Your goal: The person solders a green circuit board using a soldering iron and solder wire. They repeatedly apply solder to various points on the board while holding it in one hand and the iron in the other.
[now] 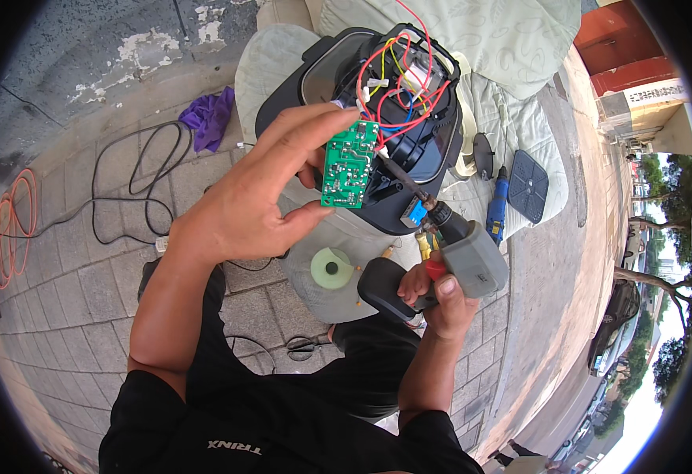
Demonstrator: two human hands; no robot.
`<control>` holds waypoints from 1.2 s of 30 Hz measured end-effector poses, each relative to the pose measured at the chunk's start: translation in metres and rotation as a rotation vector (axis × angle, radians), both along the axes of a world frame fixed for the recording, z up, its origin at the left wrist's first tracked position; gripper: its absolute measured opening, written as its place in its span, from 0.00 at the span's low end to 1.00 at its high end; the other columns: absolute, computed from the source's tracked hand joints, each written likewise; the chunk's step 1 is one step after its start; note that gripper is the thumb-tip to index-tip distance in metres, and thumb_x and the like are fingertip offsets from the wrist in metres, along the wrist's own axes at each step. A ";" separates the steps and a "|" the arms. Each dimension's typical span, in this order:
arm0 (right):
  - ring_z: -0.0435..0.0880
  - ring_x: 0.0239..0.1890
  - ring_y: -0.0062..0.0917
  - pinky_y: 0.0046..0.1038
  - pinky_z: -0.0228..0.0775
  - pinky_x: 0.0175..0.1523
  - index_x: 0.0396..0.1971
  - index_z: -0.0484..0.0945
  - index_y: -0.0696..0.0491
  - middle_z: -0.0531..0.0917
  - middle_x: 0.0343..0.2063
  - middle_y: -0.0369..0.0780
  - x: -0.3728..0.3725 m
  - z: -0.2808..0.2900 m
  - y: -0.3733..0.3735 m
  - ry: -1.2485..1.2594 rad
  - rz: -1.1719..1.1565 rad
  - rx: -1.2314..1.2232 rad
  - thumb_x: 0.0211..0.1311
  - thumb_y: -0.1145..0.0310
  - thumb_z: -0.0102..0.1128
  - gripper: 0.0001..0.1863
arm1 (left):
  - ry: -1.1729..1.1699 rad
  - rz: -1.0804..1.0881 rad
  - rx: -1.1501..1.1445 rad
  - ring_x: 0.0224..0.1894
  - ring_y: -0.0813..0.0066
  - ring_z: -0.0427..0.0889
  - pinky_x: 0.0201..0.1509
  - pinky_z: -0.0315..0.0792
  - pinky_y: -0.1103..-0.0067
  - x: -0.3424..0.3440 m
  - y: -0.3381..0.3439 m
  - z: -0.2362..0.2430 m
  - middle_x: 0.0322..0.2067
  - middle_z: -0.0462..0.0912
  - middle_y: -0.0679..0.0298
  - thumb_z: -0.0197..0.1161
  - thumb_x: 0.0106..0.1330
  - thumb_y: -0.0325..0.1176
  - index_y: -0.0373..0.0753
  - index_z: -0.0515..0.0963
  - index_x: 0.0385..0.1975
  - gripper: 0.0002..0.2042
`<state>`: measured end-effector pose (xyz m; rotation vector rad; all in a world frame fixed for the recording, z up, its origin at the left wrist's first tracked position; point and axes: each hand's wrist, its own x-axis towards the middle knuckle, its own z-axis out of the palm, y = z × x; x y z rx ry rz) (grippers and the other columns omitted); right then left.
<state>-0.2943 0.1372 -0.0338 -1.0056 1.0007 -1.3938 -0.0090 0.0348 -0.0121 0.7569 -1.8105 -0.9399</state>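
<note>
A green circuit board (349,164) stands on edge in my left hand (273,186), fingers on its top and thumb at its bottom corner. Red and other wires reach behind it into an open black appliance (290,87), full of red, yellow and blue leads. My right hand (447,310) grips a grey and black power drill (472,253) with red on its handle. The drill's long bit (403,177) points up-left into the appliance just right of the board; whether its tip touches anything is unclear.
Pale cushions (456,35) lie under the appliance, with a blue tool (497,204) and perforated black plate (528,186) at right. A green roll (320,268) sits below. Purple cloth (208,118), black cable (136,191) and orange cord (14,225) lie at left. A person (519,458) appears at bottom right.
</note>
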 end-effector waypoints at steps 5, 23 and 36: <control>0.80 0.20 0.31 0.35 0.76 0.30 0.48 0.73 0.69 0.78 0.19 0.45 -0.001 0.000 0.001 0.002 0.006 0.002 0.64 0.59 0.70 0.28 | -0.004 0.003 -0.003 0.47 0.70 0.80 0.50 0.76 0.75 0.000 0.000 -0.002 0.66 0.65 0.58 0.69 0.52 0.13 0.45 0.62 0.73 0.45; 0.79 0.18 0.31 0.35 0.76 0.29 0.47 0.73 0.67 0.78 0.18 0.45 -0.002 -0.004 -0.001 -0.003 -0.004 -0.009 0.64 0.59 0.70 0.26 | 0.028 -0.009 -0.010 0.48 0.69 0.81 0.50 0.78 0.76 -0.001 0.000 -0.004 0.66 0.65 0.57 0.69 0.52 0.12 0.43 0.63 0.73 0.44; 0.77 0.17 0.31 0.37 0.74 0.28 0.50 0.73 0.64 0.74 0.19 0.42 -0.005 -0.005 0.000 0.012 0.028 0.012 0.64 0.54 0.67 0.28 | 0.080 -0.034 0.045 0.47 0.72 0.79 0.47 0.75 0.77 0.000 -0.001 -0.006 0.66 0.66 0.58 0.69 0.50 0.13 0.43 0.61 0.74 0.46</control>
